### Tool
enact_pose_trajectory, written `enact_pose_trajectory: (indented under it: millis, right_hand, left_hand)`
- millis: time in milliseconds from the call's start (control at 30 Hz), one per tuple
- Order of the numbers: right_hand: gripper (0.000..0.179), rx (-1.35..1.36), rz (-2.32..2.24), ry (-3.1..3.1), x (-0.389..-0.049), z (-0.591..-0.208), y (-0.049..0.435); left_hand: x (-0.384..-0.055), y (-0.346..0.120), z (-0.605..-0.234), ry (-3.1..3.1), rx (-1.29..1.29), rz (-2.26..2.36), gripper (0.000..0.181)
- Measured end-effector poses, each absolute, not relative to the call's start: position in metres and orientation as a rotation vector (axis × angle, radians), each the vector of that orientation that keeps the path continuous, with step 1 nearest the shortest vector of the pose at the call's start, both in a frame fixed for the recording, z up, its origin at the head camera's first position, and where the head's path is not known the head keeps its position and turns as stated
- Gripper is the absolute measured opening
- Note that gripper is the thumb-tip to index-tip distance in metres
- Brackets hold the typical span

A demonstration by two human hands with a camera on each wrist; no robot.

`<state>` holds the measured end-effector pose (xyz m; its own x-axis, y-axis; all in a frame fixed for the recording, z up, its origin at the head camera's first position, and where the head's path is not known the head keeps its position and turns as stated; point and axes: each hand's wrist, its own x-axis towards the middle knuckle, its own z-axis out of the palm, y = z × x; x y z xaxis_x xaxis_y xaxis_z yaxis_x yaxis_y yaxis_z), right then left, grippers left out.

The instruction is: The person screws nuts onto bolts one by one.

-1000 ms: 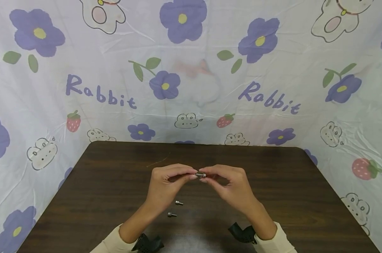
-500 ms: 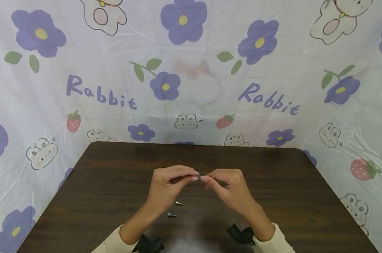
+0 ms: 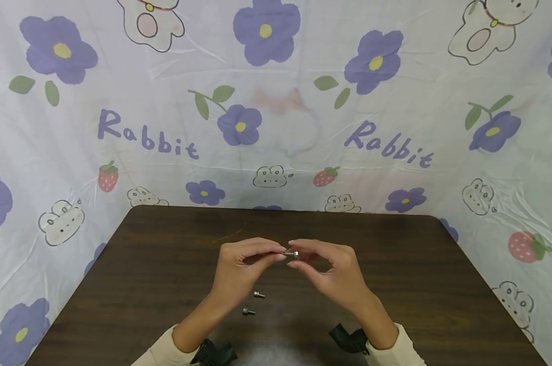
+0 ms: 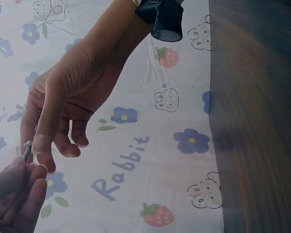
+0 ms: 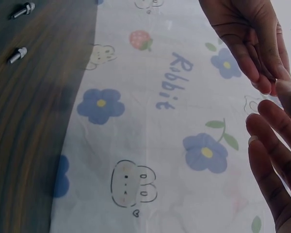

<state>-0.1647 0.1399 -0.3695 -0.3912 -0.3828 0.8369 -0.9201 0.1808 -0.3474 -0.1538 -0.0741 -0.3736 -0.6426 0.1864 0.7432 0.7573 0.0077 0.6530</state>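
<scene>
Between thumb and index finger my left hand (image 3: 241, 267) pinches a small metal bolt (image 3: 290, 253), held level above the table. Its wider end points toward my right hand (image 3: 339, 267). The thumb and index finger of that hand stand apart around this end, without gripping it. In the left wrist view the bolt (image 4: 27, 151) shows a threaded shaft rising from the left fingertips, close to the right hand's fingers. My right hand (image 5: 276, 155) has its other fingers loosely extended in the right wrist view, where the left fingers hide the bolt.
Two more bolts lie on the dark wood table (image 3: 166, 284), one bolt (image 3: 259, 295) just beyond the other bolt (image 3: 248, 311). A printed cloth (image 3: 276, 127) hangs behind and beside the table. Black straps (image 3: 349, 339) sit at both wrists.
Half a second ago the right fingertips pinched the bolt's end. They have since spread apart from it, leaving it visible. The left hand has stayed nearly still, holding the bolt.
</scene>
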Motion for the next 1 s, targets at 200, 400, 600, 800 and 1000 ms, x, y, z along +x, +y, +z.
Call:
enact_pose_trajectory:
  millis: [200,400,600,800,1000]
  right_hand:
    - [0.019,1.240,1.174,-1.856,-0.1655,-0.3697,0.1407]
    - [0.019,1.234,1.173,-1.861,-0.1669,-0.3690,0.1414]
    - [0.017,1.225,1.208,-1.887,-0.1650,-0.3702,0.1410]
    - [0.014,1.211,1.200,-1.905,-0.1646,-0.3707,0.1404]
    - [0.018,1.186,1.198,-1.962,-0.1637,-0.3711,0.1418]
  left_hand:
    - [-0.1543,-0.0739,-0.3754,-1.830,-0.973,-1.694,0.011]
    - [-0.1557,-0.0732,-0.3750,-1.824,-0.977,-1.694,0.011]
    - [-0.1541,-0.0737,-0.3755,-1.842,-0.979,-1.684,0.011]
    - [-0.1562,-0.0722,-0.3763,-1.821,-1.003,-1.676,0.012]
    - [-0.1557,-0.0715,-0.3759,-1.817,-1.008,-1.670,0.011]
